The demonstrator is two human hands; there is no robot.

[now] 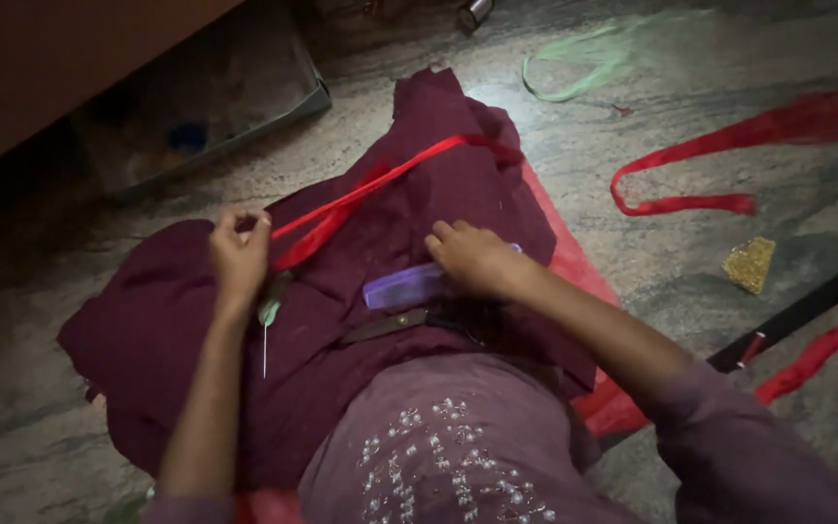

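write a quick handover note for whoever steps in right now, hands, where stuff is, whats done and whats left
Left hand: fingers pinched shut on one end of the red strip, held above the maroon cloth.
Right hand: resting on the purple comb, grip unclear.
Scissors lie just below the comb on the cloth; a green-headed needle hangs below the left hand.
Done: strip lies stretched across the cloth.
Left: no stitching visible; another red strip and a gold piece lie on the floor to the right.

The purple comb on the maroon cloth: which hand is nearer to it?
Right. The right hand rests on the purple comb, touching its end. The left hand is apart from it, pinching the red ribbon.
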